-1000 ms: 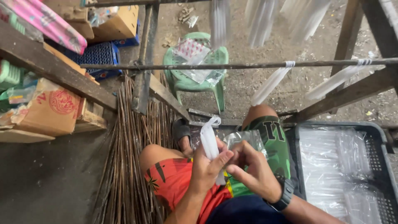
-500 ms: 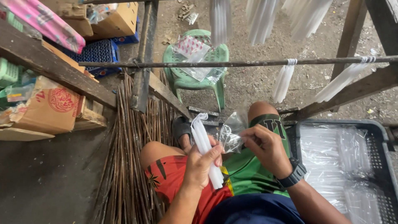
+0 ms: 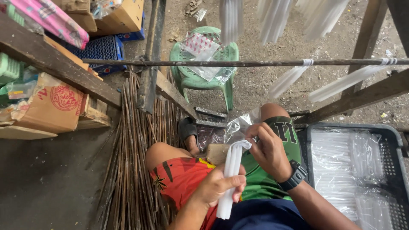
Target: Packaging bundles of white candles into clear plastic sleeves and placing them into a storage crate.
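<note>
Left hand [image 3: 217, 185] fingers clamped around white candles [image 3: 230, 176]; right hand [image 3: 266, 149] fingers pinch clear bag [image 3: 238, 125]. Hold the mouth wide, feed tips straight.

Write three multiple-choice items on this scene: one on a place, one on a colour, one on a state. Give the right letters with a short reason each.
1. Where is the dark crate of clear packets?
A. At the person's right side
B. On the stool
C. On the stick pile

2. What colour is the plastic stool?
A. Red
B. Green
C. Black

3. What is the left hand doing?
A. Lying open on the knee
B. Gripping a bundle of white candles
C. Holding the metal rod

Answers:
1 A: the crate sits at the right edge of the view, beside the right forearm with the wristwatch.
2 B: the stool's seat and legs are pale green, with clear bags lying on it.
3 B: the fingers are closed round the white candles, while the right hand pinches a clear plastic bag at their upper end.
</note>
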